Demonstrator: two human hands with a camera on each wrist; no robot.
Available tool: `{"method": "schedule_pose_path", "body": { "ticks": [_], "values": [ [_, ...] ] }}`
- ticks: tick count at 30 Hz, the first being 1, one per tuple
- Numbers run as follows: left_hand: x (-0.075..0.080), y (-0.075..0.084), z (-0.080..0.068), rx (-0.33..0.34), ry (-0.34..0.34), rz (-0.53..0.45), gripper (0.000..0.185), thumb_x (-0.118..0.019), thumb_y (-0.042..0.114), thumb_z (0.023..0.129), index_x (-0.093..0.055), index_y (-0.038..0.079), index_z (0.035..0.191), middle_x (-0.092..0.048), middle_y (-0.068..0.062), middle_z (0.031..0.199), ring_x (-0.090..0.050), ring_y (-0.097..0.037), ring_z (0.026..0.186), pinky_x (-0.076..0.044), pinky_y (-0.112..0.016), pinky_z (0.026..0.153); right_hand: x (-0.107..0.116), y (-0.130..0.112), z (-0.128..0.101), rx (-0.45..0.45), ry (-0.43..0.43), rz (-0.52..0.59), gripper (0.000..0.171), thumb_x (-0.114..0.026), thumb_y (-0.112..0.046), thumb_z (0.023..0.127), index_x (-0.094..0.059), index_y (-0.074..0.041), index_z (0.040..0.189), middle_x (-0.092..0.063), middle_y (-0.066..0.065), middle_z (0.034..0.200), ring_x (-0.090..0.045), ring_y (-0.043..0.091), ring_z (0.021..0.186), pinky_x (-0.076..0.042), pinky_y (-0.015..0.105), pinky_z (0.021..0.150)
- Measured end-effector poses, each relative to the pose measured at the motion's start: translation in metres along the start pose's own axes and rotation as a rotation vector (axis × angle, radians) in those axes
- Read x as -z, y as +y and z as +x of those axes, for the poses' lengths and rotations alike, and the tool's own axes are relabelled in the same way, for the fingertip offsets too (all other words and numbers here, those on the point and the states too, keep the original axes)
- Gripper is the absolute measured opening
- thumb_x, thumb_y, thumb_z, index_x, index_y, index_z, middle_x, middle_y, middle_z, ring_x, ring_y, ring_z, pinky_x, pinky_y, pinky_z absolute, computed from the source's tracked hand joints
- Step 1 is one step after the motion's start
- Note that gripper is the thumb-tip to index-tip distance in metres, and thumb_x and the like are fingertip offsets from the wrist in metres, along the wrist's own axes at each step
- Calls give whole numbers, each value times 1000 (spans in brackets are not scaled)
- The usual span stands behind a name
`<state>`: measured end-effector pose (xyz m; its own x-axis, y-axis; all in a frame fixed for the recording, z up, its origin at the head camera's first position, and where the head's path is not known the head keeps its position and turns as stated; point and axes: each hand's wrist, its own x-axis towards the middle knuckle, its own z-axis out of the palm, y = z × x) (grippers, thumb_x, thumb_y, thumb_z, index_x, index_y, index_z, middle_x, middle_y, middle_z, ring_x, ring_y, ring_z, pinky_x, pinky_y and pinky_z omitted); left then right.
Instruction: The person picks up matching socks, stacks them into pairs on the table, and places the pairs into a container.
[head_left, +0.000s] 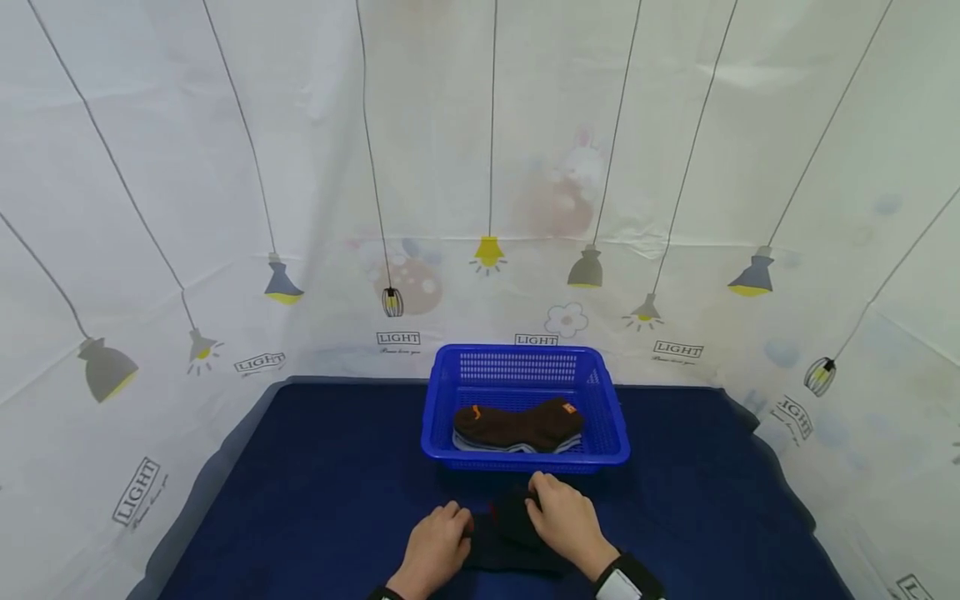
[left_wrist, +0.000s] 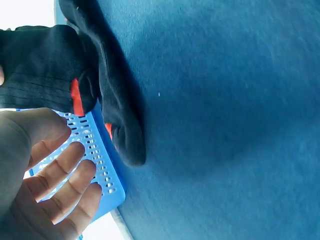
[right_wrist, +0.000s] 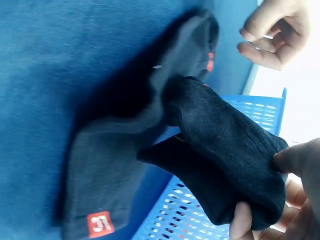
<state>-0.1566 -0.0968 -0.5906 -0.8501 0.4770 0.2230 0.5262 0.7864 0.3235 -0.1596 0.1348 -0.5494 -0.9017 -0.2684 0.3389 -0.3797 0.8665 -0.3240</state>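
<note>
My right hand (head_left: 566, 517) pinches a black sock (right_wrist: 225, 145) between thumb and fingers, at one end, and holds it raised. Red shows at this sock's other end (left_wrist: 76, 97). Beneath it a second black sock (right_wrist: 110, 170) lies on the dark blue cloth, with a red patch bearing white marks at one end. Left of both socks is my left hand (head_left: 438, 537). Its fingers (left_wrist: 65, 170) are loosely bent and hold nothing; the right wrist view shows a gap between this hand and the socks.
Just beyond my hands stands a blue plastic basket (head_left: 525, 460) with slotted walls. Brown socks (head_left: 517, 423) with orange marks lie inside it, on top of light grey ones (head_left: 487, 447). A white sheet (head_left: 450, 167) printed with lamps hangs behind the blue cloth (head_left: 315, 483).
</note>
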Motion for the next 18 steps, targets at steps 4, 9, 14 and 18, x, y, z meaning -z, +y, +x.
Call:
{"method": "schedule_pose_path", "body": {
  "ticks": [4,9,14,18],
  "values": [
    [-6,5,4,-9,8,-5,23,-80,8,80,-60,18,81,-46,7,77,-47,-10,65,-41,-27,55,-6,4,-4,-8,25,-37,25,-82,-12,84,-57,-13,88,-56,-2,75,-59,18,60,-45,35,47],
    [-12,11,12,-23,18,8,21,-81,9,80,-61,17,83,-49,6,79,-50,-12,67,-43,-29,56,-9,6,-7,-8,41,-67,24,-82,-16,85,-58,-13,89,-56,-2,76,-59,19,61,-46,36,47],
    [-18,16,19,-16,-20,16,18,-82,12,82,-66,15,89,-53,4,84,-55,-14,73,-48,-30,60,-7,8,-8,-6,33,-68,23,-81,-18,87,-58,-14,90,-56,-2,78,-59,20,62,-46,36,48],
    [-23,19,22,-15,-37,32,19,-83,14,82,-67,14,92,-53,3,86,-56,-15,75,-49,-31,61,-6,12,-10,-15,9,-65,25,-82,-16,86,-57,-15,90,-55,-3,78,-57,19,61,-45,35,48]
  ]
}}
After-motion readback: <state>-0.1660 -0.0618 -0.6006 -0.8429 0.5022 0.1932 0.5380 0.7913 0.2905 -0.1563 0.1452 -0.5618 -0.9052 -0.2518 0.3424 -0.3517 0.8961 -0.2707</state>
